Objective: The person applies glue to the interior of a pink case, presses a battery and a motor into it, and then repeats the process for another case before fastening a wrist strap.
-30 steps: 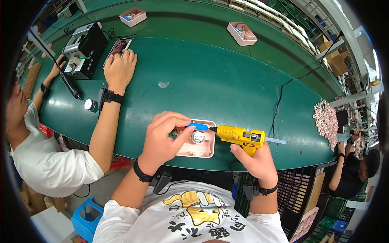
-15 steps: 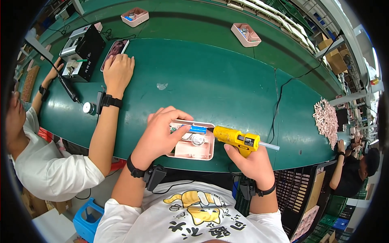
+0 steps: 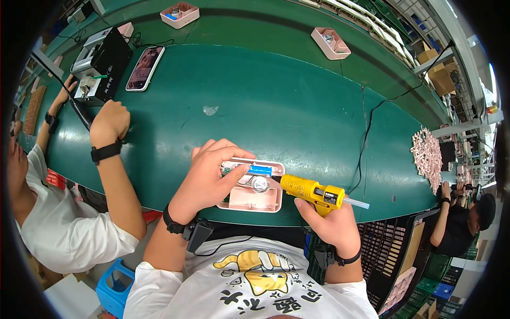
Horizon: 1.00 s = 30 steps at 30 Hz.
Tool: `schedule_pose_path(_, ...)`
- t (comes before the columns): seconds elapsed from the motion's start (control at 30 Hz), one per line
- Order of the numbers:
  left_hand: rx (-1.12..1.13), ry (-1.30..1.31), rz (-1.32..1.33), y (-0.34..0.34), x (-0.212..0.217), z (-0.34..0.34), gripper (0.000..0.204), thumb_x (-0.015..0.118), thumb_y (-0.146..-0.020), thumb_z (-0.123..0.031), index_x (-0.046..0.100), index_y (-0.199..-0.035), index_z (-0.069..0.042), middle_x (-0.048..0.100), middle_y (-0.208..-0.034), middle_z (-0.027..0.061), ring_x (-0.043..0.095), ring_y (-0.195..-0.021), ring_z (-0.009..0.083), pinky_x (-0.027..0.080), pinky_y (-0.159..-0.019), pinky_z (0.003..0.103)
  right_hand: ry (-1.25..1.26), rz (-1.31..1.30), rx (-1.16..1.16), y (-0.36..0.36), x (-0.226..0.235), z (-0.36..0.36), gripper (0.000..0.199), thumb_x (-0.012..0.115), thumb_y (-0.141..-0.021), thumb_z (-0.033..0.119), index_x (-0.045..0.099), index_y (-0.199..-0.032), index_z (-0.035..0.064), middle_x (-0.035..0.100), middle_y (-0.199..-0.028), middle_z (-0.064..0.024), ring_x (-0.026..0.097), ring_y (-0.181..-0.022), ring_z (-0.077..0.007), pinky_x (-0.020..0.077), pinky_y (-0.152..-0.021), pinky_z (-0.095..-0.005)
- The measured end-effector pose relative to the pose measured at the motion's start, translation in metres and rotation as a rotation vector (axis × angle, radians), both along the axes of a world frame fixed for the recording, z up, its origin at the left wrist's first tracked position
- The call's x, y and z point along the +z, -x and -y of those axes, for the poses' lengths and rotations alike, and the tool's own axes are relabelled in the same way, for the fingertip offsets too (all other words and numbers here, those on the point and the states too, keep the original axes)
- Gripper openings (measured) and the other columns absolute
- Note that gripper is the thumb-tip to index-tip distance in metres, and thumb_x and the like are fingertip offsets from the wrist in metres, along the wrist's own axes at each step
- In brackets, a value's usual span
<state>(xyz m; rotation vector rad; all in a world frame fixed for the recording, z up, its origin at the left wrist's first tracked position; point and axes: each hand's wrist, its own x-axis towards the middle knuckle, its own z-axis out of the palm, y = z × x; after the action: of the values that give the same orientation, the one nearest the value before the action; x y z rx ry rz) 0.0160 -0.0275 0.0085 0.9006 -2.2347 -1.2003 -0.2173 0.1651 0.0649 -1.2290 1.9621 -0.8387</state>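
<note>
A pale pink plastic housing (image 3: 254,201) lies open-side up near the table's front edge. Inside it sit a blue cylindrical battery (image 3: 261,170) along the far wall and a round silvery part (image 3: 260,184) with wires. My left hand (image 3: 210,173) grips the housing's left end, thumb pressed on the battery's left end. In my right hand (image 3: 334,223) is a yellow glue gun (image 3: 309,192), a clear glue stick (image 3: 357,203) poking out of its back. Its dark nozzle points left at the right end of the battery; whether it touches is too small to tell.
On the green table (image 3: 287,101) lie a phone (image 3: 145,69), a black machine box (image 3: 103,64) and a heap of pale pink pieces (image 3: 426,159). Two more pink housings (image 3: 181,20) stand on the far strip. A co-worker's arm (image 3: 119,175) reaches in from the left. A black cable (image 3: 366,133) crosses the right side.
The co-worker's hand has drawn back from the phone toward the black machine, uncovering the phone. My hands stay on the housing and glue gun, the gun shifting slightly.
</note>
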Motion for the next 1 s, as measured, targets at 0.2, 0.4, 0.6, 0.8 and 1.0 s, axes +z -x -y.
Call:
schedule_pose_path(0.2,-0.025,0.041,-0.052,-0.005,-0.002,0.002,0.021,0.077,-0.100,-0.020,0.083,-0.120,-0.015,0.076,-0.115,-0.0015,0.063,-0.104,0.0205,0.036,-0.099,0.039,0.172,0.194,-0.051,-0.009,0.016,0.003,0.024,0.086,-0.095,0.022,0.077,-0.102,-0.0001,0.074,-0.079,-0.0109,0.071,-0.066,-0.0244,0.0546,-0.064,-0.0378)
schedule_pose_path(0.4,-0.123,0.023,-0.005,-0.011,0.010,0.002,0.041,0.065,-0.092,-0.003,0.077,-0.130,-0.013,0.075,-0.129,0.0013,0.061,-0.114,0.0215,0.036,-0.103,0.038,0.079,0.154,0.120,-0.019,0.015,0.034,0.023,0.085,-0.096,0.021,0.078,-0.103,0.0005,0.075,-0.081,-0.0119,0.072,-0.069,-0.0241,0.0557,-0.065,-0.0375)
schedule_pose_path(0.6,-0.107,0.064,0.008,-0.009,0.005,0.001,0.053,0.056,-0.083,0.002,0.075,-0.131,-0.011,0.074,-0.131,0.0019,0.060,-0.117,0.0228,0.036,-0.102,0.038,0.073,0.092,0.140,-0.025,0.001,0.043,0.024,0.083,-0.098,0.022,0.079,-0.106,0.0005,0.075,-0.082,-0.0122,0.074,-0.072,-0.0255,0.0574,-0.068,-0.0372)
schedule_pose_path(0.8,-0.112,0.051,0.016,-0.011,0.006,-0.001,0.050,0.055,-0.086,0.000,0.075,-0.130,-0.011,0.074,-0.130,0.0025,0.060,-0.116,0.0227,0.036,-0.101,0.038,-0.002,0.082,0.133,-0.024,0.016,0.042,0.026,0.083,-0.098,0.023,0.078,-0.110,0.0000,0.077,-0.089,-0.0140,0.075,-0.076,-0.0288,0.0584,-0.070,-0.0377)
schedule_pose_path(1.0,-0.110,0.004,0.024,-0.012,0.008,0.001,0.050,0.054,-0.086,-0.001,0.074,-0.131,-0.009,0.074,-0.130,0.0030,0.059,-0.121,0.0242,0.035,-0.107,0.040,0.072,0.012,0.251,-0.029,0.020,0.054,0.026,0.081,-0.100,0.020,0.077,-0.116,0.0000,0.079,-0.099,-0.0112,0.077,-0.084,-0.0224,0.0587,-0.074,-0.0353)
